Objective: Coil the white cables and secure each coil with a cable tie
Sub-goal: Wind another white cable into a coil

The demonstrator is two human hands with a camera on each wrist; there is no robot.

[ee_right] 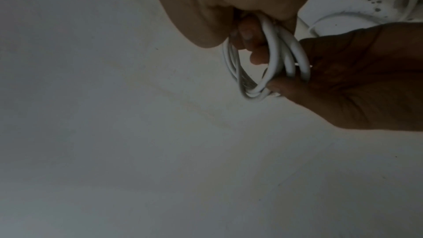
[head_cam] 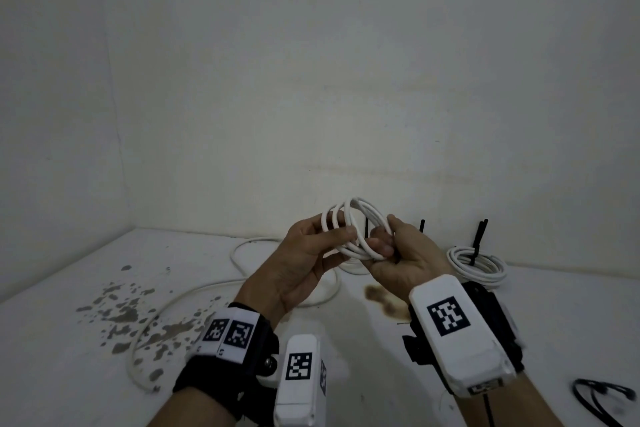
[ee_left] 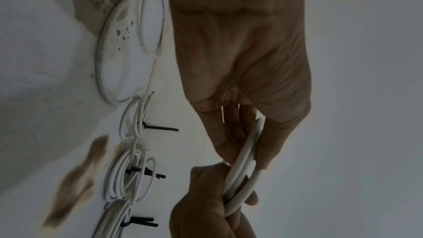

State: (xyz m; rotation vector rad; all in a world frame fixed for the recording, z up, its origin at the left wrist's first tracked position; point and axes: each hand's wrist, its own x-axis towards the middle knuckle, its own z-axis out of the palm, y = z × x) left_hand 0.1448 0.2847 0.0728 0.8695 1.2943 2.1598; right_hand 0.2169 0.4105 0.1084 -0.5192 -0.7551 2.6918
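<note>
While both of your hands are raised above the white surface [head_cam: 381,357], the coil of white cable [head_cam: 356,229] is held between them in the air, in front of the wall. Your left hand [head_cam: 304,260] has its fingers curled round the left side of the loops, thumb on the near side. Your right hand [head_cam: 405,260] pinches the right side of the same loops; a thin black cable tie [head_cam: 366,230] stands upright just behind the coil at that hand, though whether the fingers grip it too cannot be told. In the left wrist view the loops [ee_left: 245,166] run flat between the fingers of both hands. By judgement, coiling of this cable is finished and the tying step is in hand. The next move calls for keeping the turns bunched with the left hand while the right threads the tie's tail through its head and draws it snug. Tied coils [head_cam: 478,263] already lie on the surface to the right; a loose white cable [head_cam: 194,295] on the left is not yet coiled.
</note>
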